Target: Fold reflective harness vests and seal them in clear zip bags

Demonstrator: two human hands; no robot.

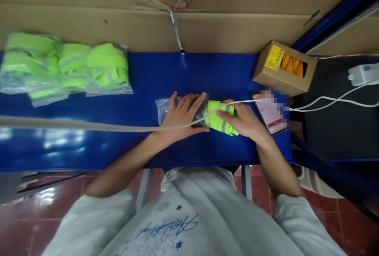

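- Our left hand (182,115) lies spread on a clear bag (162,108).
- Our right hand (244,119) grips the neon bundle (220,119) at the bag's right end.
- Before us, a white cable (89,125) crosses both hands; a phone (269,117) lies near.

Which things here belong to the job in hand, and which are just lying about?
In the job:
- neon bundle, under right hand
- clear bag, under left hand
- bagged neon bundles, probably

Apparently lying about:
- phone
- cardboard box
- white cable
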